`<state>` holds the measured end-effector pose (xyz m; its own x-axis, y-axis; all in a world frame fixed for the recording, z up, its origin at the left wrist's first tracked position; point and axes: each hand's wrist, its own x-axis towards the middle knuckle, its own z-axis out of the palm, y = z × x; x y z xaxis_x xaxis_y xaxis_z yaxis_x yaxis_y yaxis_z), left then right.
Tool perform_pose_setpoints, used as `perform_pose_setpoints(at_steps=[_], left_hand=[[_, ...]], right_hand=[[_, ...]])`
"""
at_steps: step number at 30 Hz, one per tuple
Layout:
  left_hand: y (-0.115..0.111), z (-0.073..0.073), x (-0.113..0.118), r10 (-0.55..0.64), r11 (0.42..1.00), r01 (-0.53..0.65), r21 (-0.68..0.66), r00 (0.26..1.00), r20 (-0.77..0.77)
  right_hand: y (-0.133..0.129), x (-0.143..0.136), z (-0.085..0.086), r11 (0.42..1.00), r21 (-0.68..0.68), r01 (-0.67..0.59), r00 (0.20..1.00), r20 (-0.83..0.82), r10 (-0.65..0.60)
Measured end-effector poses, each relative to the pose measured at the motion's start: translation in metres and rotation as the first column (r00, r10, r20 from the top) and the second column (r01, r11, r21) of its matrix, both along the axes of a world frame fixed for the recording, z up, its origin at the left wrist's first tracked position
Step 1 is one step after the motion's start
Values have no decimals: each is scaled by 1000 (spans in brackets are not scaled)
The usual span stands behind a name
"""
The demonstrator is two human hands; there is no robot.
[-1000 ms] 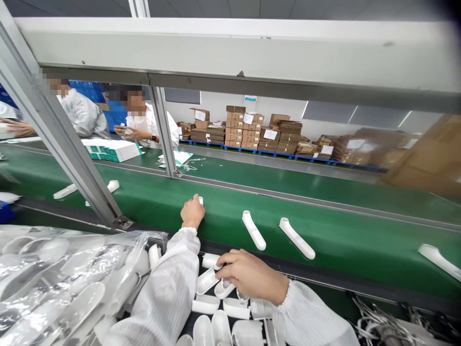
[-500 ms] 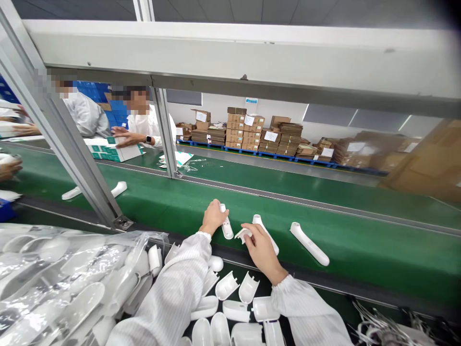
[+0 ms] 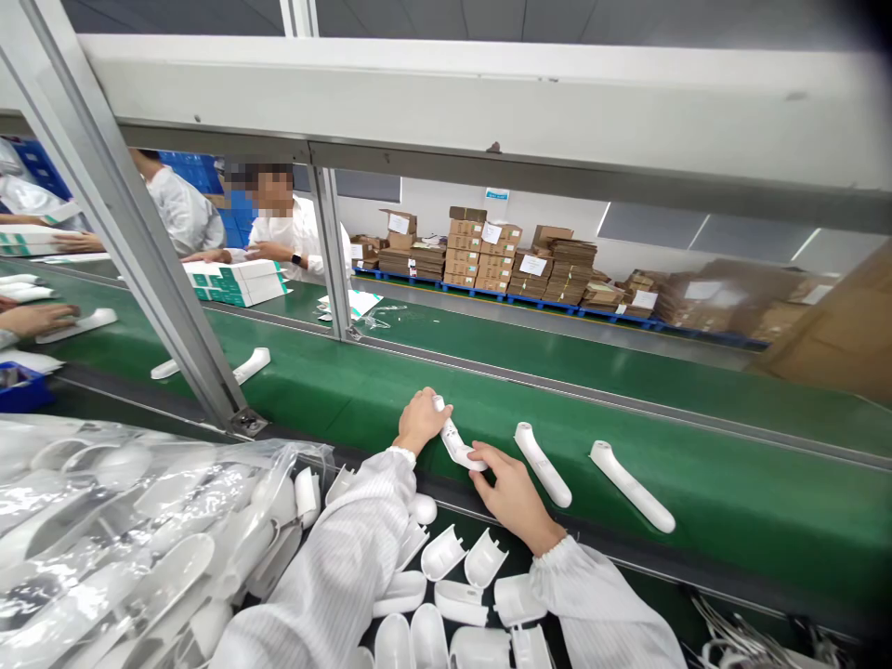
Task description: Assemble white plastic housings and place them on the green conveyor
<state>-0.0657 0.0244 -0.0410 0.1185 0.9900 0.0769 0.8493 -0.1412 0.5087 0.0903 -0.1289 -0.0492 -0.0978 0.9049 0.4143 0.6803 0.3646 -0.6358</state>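
My left hand (image 3: 422, 420) is closed round the upper end of a long white plastic housing (image 3: 452, 435), held tilted over the green belt. Between the thumb and fingers of my right hand (image 3: 512, 492) is a small curved white plastic cover (image 3: 475, 461). It meets the lower end of the housing; whether the two are joined I cannot tell. Two more white housings, one nearer (image 3: 544, 465) and one farther right (image 3: 633, 487), lie on the belt. Several loose white covers (image 3: 444, 555) are spread below my wrists.
A clear plastic bag (image 3: 118, 539) of white parts lies at left. Cables (image 3: 739, 623) are bundled at lower right. A metal post (image 3: 167, 251) rises at left, below an overhead beam (image 3: 446, 102). Across the belt, a co-worker (image 3: 299, 232) handles white-and-green boxes (image 3: 241, 282).
My right hand has brought the cover against the housing's lower end. The housing is tilted more. The view has shifted slightly, and the co-worker's hands have moved on the boxes.
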Motion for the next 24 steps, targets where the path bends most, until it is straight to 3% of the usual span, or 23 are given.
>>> perform_pose_setpoints(at_steps=[3,9,16,21,24], left_hand=[[-2,-1,2,-18,1000,18,9,1000,6],[-8,2,7,-82,996,82,17,997,2],[-6,1,8,-250,967,248,54,968,25],[-9,6,16,-323,944,329,-24,936,139],[-13,12,19,-342,923,368,-110,918,199]], right_hand=[[2,-2,-5,999,-4,35,999,18,-34],[5,-1,-8,993,-113,-16,996,87,26],[13,11,-11,979,-195,60,962,273,-5],[14,22,-13,961,-238,140,942,331,-55],[8,15,-3,957,-185,222,908,396,-134]])
